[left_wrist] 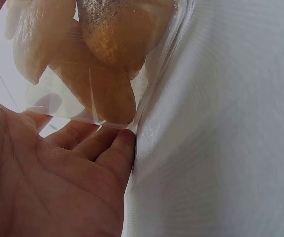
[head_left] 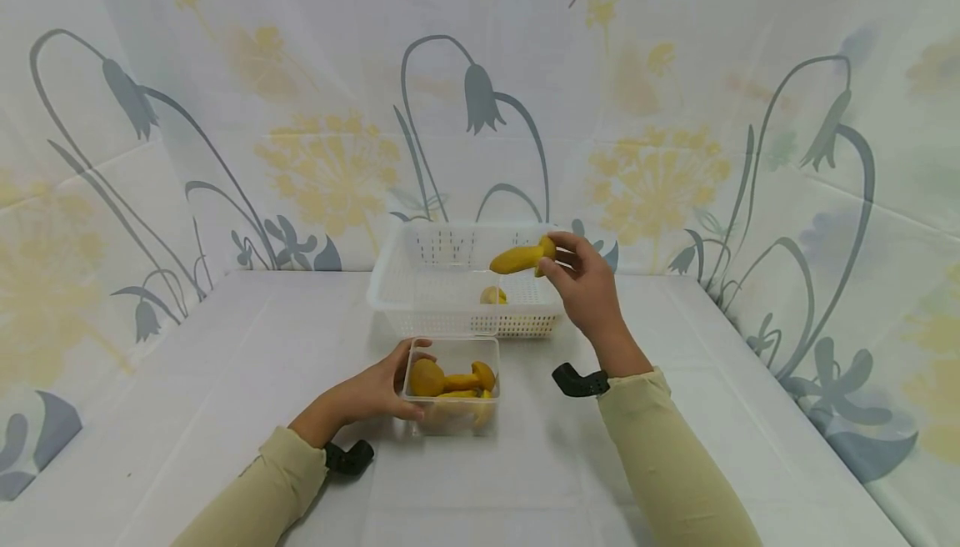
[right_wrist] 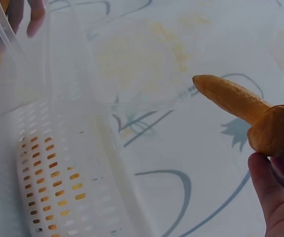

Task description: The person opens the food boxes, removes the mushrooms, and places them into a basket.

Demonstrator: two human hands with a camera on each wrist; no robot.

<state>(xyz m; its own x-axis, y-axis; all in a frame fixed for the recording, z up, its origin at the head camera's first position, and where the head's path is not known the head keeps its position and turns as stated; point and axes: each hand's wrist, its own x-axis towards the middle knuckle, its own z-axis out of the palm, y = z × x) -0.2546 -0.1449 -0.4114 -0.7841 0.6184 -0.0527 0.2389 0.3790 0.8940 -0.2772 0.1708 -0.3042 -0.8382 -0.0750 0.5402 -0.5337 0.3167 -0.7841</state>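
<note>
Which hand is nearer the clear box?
Left. Left hand grips the clear box at its left side; right hand is raised beyond and to the right, near the white basket.

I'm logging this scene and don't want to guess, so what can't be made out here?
- Head view: how many mushrooms lie in the basket; its front wall partly hides them.
- Left wrist view: the rest of the clear box and boxed mushrooms, cut off by the top edge.
- Right wrist view: the rest of the right hand, cut off by the right and bottom edges.
</note>
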